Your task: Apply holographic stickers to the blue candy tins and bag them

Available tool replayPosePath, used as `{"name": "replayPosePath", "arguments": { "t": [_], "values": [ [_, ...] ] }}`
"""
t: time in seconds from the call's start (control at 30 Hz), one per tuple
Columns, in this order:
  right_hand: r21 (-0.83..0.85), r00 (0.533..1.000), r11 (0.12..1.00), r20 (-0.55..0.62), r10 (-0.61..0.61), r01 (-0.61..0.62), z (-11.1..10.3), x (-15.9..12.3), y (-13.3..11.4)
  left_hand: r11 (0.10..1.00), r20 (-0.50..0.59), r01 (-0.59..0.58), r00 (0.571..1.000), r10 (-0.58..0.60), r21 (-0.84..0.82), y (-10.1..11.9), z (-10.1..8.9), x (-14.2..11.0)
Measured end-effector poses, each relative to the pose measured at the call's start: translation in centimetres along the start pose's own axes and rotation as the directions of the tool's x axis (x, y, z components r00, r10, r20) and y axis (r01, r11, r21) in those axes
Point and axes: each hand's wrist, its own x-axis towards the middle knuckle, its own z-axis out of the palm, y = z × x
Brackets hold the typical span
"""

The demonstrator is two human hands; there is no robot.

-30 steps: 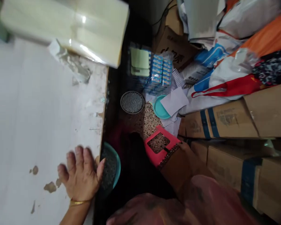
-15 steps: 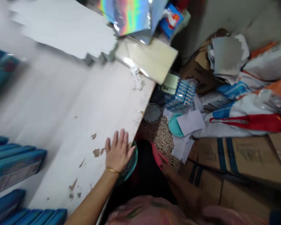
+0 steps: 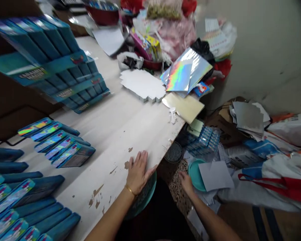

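Observation:
My left hand (image 3: 138, 172) lies flat on the white worktable (image 3: 142, 130) near its edge, fingers stretched and nothing in them. Its thumb reaches over the rim of a teal bowl (image 3: 154, 184), partly beneath the hand and forearm, with small greyish bits inside. My right hand (image 3: 187, 183) hangs below table height over the speckled floor, fingers loosely bent, with nothing visible in them. Just right of it is a teal round dish or lid (image 3: 194, 174), partly covered by a white sheet (image 3: 217, 175).
Blue boxes (image 3: 72, 154) stand in rows at left, beside a tiered blue display (image 3: 55, 73). White cut card (image 3: 142, 83), shiny holographic sheets (image 3: 188, 72) and a cream packet (image 3: 188, 107) lie farther back. Sacks (image 3: 271, 167), cartons (image 3: 240, 217) and a round dark container (image 3: 174, 152) crowd the right.
The view has tilted up, bringing the display and far table into sight. My left hand stays on the table edge. A pinkish-red item by my right hand is out of sight now.

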Motion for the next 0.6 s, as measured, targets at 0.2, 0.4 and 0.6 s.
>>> {"name": "replayPosePath", "arguments": {
  "t": [0.2,0.4,0.6],
  "values": [
    [-0.446,0.411,0.550,-0.375,-0.831,0.706,-3.0,10.7,-16.5,0.984,-0.126,0.096,0.989,-0.077,0.149,-1.5,1.3,-1.6],
    [-0.691,0.345,0.366,-0.176,-0.922,0.624,-0.7,18.5,-30.9,0.963,-0.173,0.078,0.984,-0.034,0.257,-1.5,1.5,-1.7],
    [-0.792,0.549,0.386,-0.078,-0.832,0.473,2.1,22.6,-38.0,0.945,-0.191,0.072,0.982,-0.010,0.318,-1.7,1.3,-1.7]
  ]
}}
